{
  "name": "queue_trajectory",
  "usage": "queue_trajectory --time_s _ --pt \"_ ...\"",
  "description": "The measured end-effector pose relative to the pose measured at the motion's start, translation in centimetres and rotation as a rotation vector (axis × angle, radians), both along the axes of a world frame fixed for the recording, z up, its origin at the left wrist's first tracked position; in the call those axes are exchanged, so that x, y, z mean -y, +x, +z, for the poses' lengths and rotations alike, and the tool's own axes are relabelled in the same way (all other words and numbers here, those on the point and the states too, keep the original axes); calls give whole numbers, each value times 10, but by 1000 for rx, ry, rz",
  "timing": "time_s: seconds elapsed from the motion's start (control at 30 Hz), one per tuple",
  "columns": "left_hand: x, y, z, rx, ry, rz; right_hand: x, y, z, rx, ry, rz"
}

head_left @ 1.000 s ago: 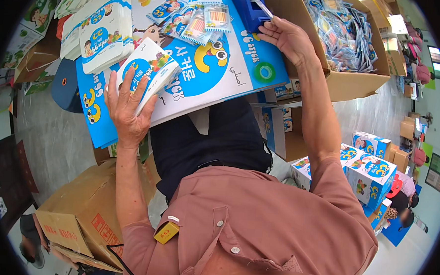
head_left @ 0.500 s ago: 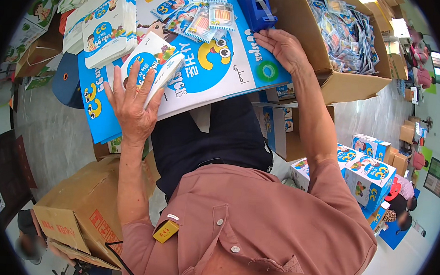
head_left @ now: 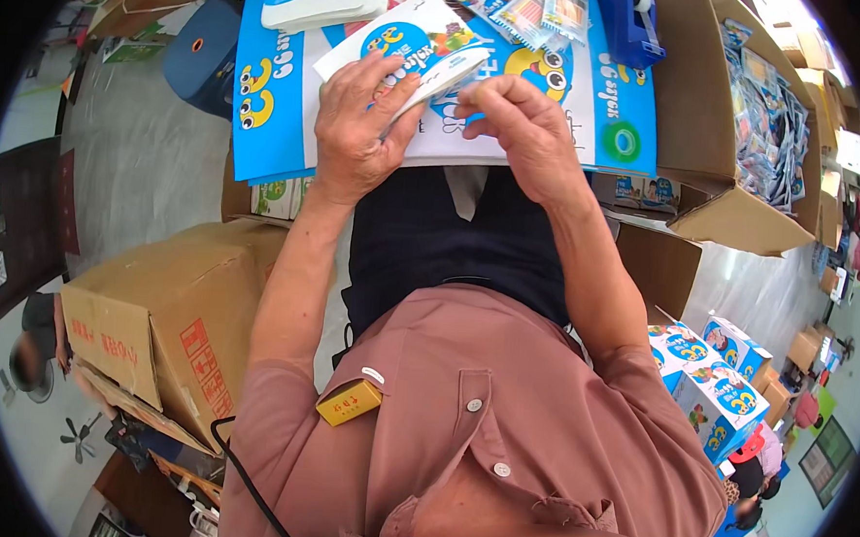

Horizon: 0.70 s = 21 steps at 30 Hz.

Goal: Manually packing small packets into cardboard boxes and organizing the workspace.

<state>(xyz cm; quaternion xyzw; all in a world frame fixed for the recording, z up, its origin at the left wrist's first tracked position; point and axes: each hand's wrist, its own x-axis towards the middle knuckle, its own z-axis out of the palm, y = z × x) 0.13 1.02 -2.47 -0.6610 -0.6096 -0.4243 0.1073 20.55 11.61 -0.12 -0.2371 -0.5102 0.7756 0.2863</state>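
While the left hand (head_left: 359, 134) lay spread over the top of one small carton (head_left: 403, 34), the right hand (head_left: 529, 138) bent its fingers in at the carton's right end. I couldn't tell if those fingers were pinching something. The small carton sat slanted near the middle of the big printed board (head_left: 281, 149), toward the near edge. It looked like the step was working on that end, so the next move seemed to need a steady left hand and careful right fingertips. One blue tape holder (head_left: 625, 36) stood at the board's far right, and one green ring (head_left: 621, 140) lay by its near right corner. At least three loose packets (head_left: 565, 13) lay toward the far edge. Past the right edge, one open box (head_left: 696, 107) held too many small packets (head_left: 764, 121) to count.
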Motion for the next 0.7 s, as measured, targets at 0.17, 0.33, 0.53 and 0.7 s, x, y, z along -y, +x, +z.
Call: queue_trajectory --time_s 0.17,0.33,0.53,0.7 --pt "-1 0 -7 71 99 -24 12 -20 -11 24 -8 7" --pt "0 9 -3 343 121 8 12 -29 -14 100 59 -9" --pt "0 1 -4 47 55 13 12 -30 -12 165 93 -13" --pt "-1 3 -8 -52 17 10 14 -29 -12 278 101 -35"
